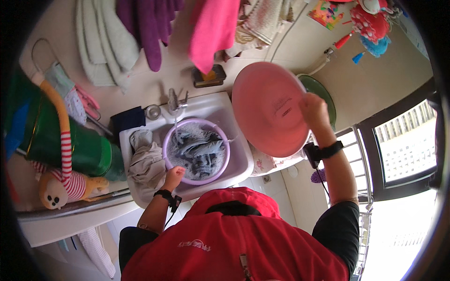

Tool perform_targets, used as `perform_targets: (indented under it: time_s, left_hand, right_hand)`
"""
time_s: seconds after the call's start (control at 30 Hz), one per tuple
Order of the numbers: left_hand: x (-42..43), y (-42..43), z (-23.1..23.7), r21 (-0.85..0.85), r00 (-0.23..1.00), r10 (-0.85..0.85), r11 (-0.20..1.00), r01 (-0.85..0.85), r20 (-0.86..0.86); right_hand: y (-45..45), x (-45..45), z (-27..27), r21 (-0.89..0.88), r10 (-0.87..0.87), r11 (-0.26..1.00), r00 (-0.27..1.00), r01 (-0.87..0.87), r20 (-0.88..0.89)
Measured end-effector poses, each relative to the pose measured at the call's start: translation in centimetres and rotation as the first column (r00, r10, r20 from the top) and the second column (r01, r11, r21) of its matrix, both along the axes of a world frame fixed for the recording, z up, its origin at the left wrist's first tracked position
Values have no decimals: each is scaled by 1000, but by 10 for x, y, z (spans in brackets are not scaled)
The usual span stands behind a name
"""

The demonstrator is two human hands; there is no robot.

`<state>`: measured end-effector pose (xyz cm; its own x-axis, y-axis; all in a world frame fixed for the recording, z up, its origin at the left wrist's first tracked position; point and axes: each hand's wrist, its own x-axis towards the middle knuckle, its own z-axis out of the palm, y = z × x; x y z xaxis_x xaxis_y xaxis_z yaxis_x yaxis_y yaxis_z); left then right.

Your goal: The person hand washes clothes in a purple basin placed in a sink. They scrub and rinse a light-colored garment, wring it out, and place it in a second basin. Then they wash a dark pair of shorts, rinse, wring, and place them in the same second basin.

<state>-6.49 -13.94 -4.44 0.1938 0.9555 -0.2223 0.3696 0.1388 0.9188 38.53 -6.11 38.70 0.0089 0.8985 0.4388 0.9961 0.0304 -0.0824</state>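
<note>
My right hand [314, 110] grips the rim of a large pink plastic basin [270, 112], held tilted to the right of the sink with its underside towards me. My left hand [174, 176] is at the near left rim of a lilac basin [227, 154] standing in the white sink [242, 159]; whether it touches the rim I cannot tell. In that basin, blue-grey clothing [202, 149] lies in sudsy water. A thin stream runs into it from the metal faucet [174, 102]. Beige and grey cloth [146, 165] is heaped on the sink's left side.
A green basin [318, 95] stands behind the pink one. Towels [214, 31] hang above the sink, over a soap dish [209, 77]. Left are a dark folded cloth [128, 121], a green covered object [81, 151] and a striped plush monkey [72, 186]. A barred window [404, 140] is at right.
</note>
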Motion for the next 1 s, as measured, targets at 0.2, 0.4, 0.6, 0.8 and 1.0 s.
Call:
perform_targets:
  time_s: [0.2, 0.4, 0.6, 0.8, 1.0]
  left_hand:
    - [38, 16, 0, -113, 999, 32, 993, -30, 17]
    - [84, 15, 23, -227, 990, 140, 965, -128, 36]
    - [142, 5, 57, -262, 985, 171, 951, -164, 1]
    - [167, -3, 70, -280, 980, 198, 939, -199, -32]
    - [175, -6, 74, -275, 978, 195, 939, -207, -69]
  right_hand:
    - [-15, 188, 34, 114, -351, 895, 840, 431, -413]
    - [3, 349, -70, 128, 123, 886, 40, 445, -992]
    - [33, 370, -191, -131, -69, 974, -310, 185, -948]
    - [-23, 312, -225, -400, -420, 904, 490, 151, -764]
    - [1, 292, -241, -539, -445, 839, 473, -78, -761]
